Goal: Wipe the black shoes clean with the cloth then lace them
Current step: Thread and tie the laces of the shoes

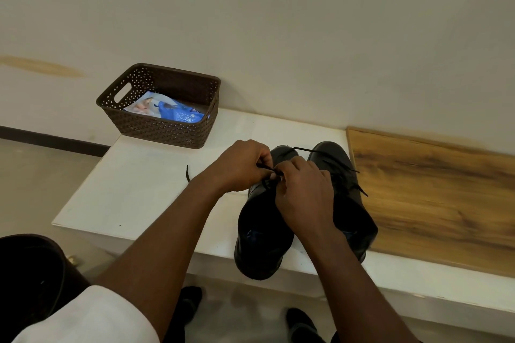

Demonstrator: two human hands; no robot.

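Item: pair of black, smooth-leather lace-up shoes, left one (262,234) and right one (354,214), side by side on the white painted bench top (145,192), heels overhanging its near edge, toes at 12 o'clock.
Handling: uppers look stiff and slick, soles probably weighty enough to stay put while you pull. Grip the lace, not the leather.

Item: thin black cord shoelace (267,168) on the left shoe. Limp, light, likely to slip. Your left hand (241,166) and right hand (303,192) meet over the throat, fingertips pinched together on the lace. Take it close to the eyelets; keep tension even. One loose end (187,172) trails on the bench at 9 o'clock.

Item: right shoe's lace (359,189), ends slack, lying at 3 o'clock.

Item: dark brown perforated plastic basket (167,127), at 10 o'clock, rigid, with handle slot; holds a blue-and-white crinkled packet (172,111).

Item: wood-grain laminate panel (434,192), at 3 o'clock, flat, matte.

No cloth visible.
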